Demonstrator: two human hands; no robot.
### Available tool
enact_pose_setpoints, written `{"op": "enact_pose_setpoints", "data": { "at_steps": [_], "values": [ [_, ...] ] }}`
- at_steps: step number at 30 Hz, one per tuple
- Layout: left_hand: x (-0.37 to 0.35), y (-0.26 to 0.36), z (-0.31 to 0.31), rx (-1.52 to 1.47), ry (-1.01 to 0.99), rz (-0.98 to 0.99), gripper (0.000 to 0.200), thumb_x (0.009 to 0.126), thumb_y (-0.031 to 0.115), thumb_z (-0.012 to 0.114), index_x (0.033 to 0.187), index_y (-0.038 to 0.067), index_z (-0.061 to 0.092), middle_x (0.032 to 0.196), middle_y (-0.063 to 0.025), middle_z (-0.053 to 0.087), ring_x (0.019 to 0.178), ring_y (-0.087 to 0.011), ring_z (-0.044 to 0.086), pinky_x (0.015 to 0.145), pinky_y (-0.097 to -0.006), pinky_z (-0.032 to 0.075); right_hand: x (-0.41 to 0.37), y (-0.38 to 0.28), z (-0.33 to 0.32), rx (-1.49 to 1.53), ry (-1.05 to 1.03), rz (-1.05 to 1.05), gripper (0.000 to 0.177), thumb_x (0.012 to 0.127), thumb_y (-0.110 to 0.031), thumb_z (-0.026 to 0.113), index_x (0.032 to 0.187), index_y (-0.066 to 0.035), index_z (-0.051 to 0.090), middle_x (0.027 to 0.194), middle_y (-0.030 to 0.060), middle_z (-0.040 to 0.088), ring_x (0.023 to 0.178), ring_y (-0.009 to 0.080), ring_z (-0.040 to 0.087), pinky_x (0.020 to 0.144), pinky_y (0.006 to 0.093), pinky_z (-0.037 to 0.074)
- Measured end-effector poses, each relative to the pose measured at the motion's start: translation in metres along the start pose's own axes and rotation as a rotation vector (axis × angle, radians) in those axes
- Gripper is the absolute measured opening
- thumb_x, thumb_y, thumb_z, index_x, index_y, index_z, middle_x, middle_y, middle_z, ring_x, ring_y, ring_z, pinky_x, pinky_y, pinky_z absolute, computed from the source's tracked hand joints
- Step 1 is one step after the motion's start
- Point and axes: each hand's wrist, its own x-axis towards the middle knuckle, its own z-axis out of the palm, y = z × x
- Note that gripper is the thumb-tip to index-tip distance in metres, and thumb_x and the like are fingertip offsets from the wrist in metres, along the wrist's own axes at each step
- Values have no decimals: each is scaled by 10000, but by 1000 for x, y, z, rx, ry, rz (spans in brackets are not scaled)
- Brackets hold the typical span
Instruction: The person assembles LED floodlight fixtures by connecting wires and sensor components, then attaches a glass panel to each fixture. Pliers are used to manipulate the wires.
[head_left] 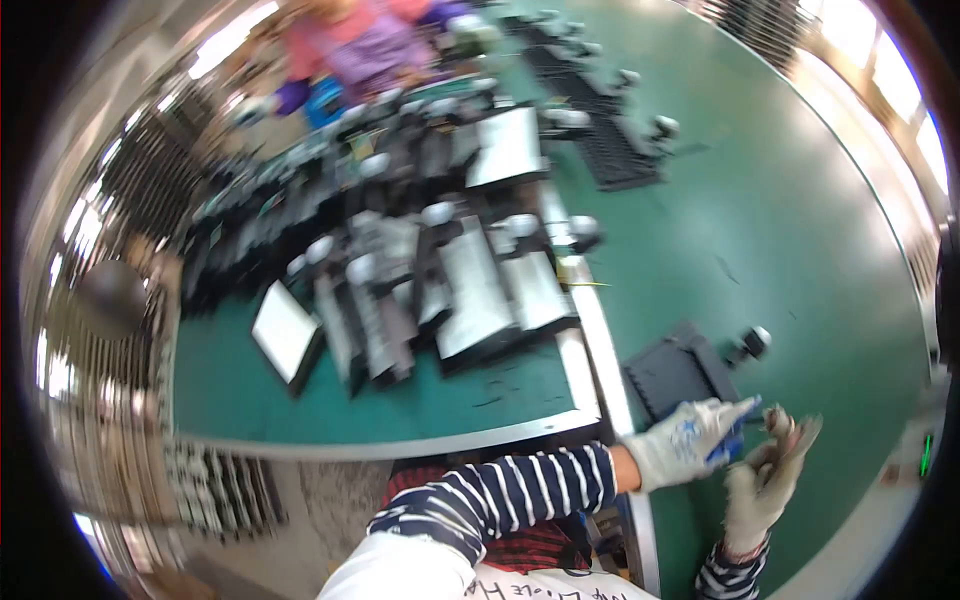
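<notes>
Looking through the head camera, I see two gloved hands close together over a green worktop [830,300], near its metal edge. My left hand [688,443], in a pale glove with blue marks, points rightward with fingers extended. My right hand [762,490] is raised facing it, fingers partly bent and angled upward; blur hides how far either set is open in its grip, and I cannot tell whether a small part is between them.

Just beyond the left fingers lies a dark flat tray [670,378]; a small black piece with a white round end [757,342] sits by its right side. Left of the fingers, across the metal edge, stand many dark blocks with pale faces [475,290]. Far beyond, a person in pink and purple [370,50] is blurred.
</notes>
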Motion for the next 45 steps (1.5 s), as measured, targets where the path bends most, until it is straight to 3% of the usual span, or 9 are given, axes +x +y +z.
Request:
{"op": "enact_pose_setpoints", "data": {
  "at_steps": [2,6,12,20,27,30,36,37,45],
  "values": [
    [-35,11,-40,-79,-79,-166,665,866,163,679,1437,-46,410,1023,-200,657,881,-379,653,776,-456,537,-12,30,10,-494,-291,-475,755,854,-402,723,1430,23,483,1306,255,594,1071,386,659,838,417,544],
    [-126,54,-176,140,28,-62,543,878,134,669,1370,-27,505,1017,-166,682,890,-302,678,798,-382,554,-6,6,39,-408,-343,-259,660,780,-307,740,1324,38,596,1323,271,572,1181,433,602,964,434,510],
    [-256,74,-308,81,1383,-630,506,917,214,726,1322,-8,519,1206,-99,610,1094,-159,597,866,-316,533,26,21,83,-263,-361,-139,595,837,-92,677,1412,-25,539,1447,220,473,1319,375,509,1048,394,459],
    [-300,19,-434,-251,1106,-1397,371,938,277,703,1228,51,653,1029,-82,673,762,-177,626,657,-310,531,119,15,180,10,-329,-61,490,968,-181,630,1420,-23,527,1495,162,451,1354,258,466,1120,341,366],
    [-323,-19,-435,-821,1191,-810,303,944,127,680,1193,-32,612,1188,-149,677,1057,-277,671,904,-399,554,105,46,189,575,-185,141,498,1040,-360,523,1414,-31,542,1379,73,569,1143,169,552,1010,326,427],
    [-313,16,-409,-622,1497,-625,179,892,75,703,1068,59,674,925,-72,683,823,-207,668,752,-357,543,87,-18,157,510,-223,445,540,1025,-449,518,1416,-79,553,1321,9,588,938,82,519,862,285,448],
    [-337,66,-361,-964,1554,-164,198,893,98,647,1087,71,677,913,-20,686,794,-138,667,674,-255,557,29,-107,137,193,-213,-100,378,1021,-212,586,1334,-1,591,1244,61,616,943,117,596,826,238,495],
    [-352,59,-356,-1068,1384,-42,252,906,119,644,1151,61,657,1006,-53,696,898,-176,675,779,-311,566,22,-141,138,395,-233,126,351,1016,-178,589,1318,-1,603,1219,60,637,894,104,597,806,232,499],
    [-281,98,-292,-966,1348,-55,351,983,190,589,1314,74,591,1321,-89,607,1214,-231,590,1018,-406,502,-70,-255,204,661,-371,-254,355,929,-42,664,1275,20,615,1061,137,682,883,162,663,793,291,545]
  ]
}}
